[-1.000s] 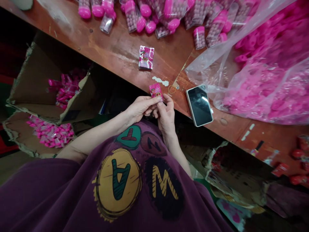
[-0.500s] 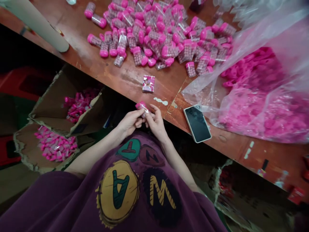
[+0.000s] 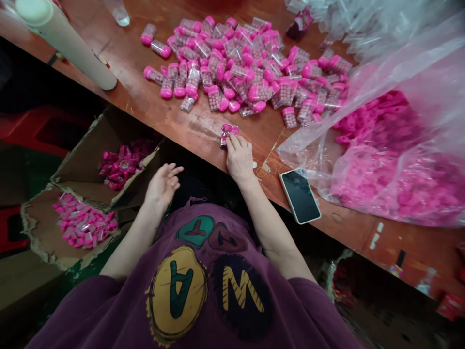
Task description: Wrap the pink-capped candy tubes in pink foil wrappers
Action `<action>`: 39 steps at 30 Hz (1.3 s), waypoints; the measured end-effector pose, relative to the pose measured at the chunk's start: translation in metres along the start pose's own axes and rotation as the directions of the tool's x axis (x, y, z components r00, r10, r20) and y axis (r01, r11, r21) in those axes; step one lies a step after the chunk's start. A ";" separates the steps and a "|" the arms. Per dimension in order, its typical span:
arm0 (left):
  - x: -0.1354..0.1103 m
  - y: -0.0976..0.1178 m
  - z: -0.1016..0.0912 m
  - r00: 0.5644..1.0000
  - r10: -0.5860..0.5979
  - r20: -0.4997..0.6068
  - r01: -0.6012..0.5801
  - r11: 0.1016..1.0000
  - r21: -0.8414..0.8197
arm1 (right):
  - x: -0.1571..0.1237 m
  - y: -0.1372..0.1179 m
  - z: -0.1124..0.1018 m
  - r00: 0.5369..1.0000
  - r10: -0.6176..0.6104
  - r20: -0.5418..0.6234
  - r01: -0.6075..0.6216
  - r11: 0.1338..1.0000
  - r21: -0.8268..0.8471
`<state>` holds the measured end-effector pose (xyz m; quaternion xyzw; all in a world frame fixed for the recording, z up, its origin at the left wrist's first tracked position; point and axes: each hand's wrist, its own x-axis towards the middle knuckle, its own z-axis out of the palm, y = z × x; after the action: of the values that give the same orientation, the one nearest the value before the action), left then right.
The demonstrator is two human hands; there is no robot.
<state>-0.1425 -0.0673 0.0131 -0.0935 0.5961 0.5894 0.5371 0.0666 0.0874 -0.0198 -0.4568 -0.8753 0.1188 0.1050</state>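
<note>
Right hand [image 3: 240,157] on the shiny pink square [image 3: 229,134], left hand [image 3: 164,183] open

The right hand is over the tabletop [image 3: 199,126], and its bent fingers touch the shiny pink square – I can't tell if they are pinching it. The square lies flat on the wood, close to the front edge. The left hand is off the table, in front of the person's purple shirt [image 3: 127,310], with its palm turned up and its fingers loosely spread.

Just beside the right wrist is a thin yellow ring [image 3: 260,172], and near that lies a phone [image 3: 300,196] with a dark screen. Past the square is a big messy heap of small clear jars [image 3: 232,72] with pink lids and little round balls inside. To the right sits a see-through bag [image 3: 316,140] full of pink bits [image 3: 385,114], with a pile of clear plastic pieces [image 3: 370,29] behind it. A tall pale bottle [image 3: 76,53] stands at the far left. Below the tabletop, near the left hand, are an upper box [image 3: 82,160] and a lower box [image 3: 39,232] – both brown, both holding lots of small pink things [image 3: 85,220]
</note>
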 end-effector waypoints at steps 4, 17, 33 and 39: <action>-0.005 -0.022 0.049 0.968 -0.005 0.251 -0.031 0.990 0.140 | -0.003 0.012 0.013 0.991 -0.037 -0.128 0.037 0.999 0.001; -0.006 -0.045 0.124 0.906 -0.081 0.415 -0.033 0.965 0.260 | -0.078 0.020 0.008 0.901 0.161 -0.402 0.045 0.889 0.457; -0.002 -0.082 0.144 0.878 -0.085 0.471 -0.085 0.941 0.327 | -0.081 0.015 -0.009 0.865 0.487 -0.121 -0.149 0.480 0.865; -0.003 -0.077 0.143 0.866 -0.117 0.487 -0.008 0.969 0.247 | -0.053 0.057 -0.041 0.947 0.319 -0.046 -0.206 0.709 0.674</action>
<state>-0.0082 0.0242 0.0075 0.1106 0.5017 0.5014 0.6962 0.1526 0.0801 -0.0025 -0.5178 -0.6906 0.3976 0.3113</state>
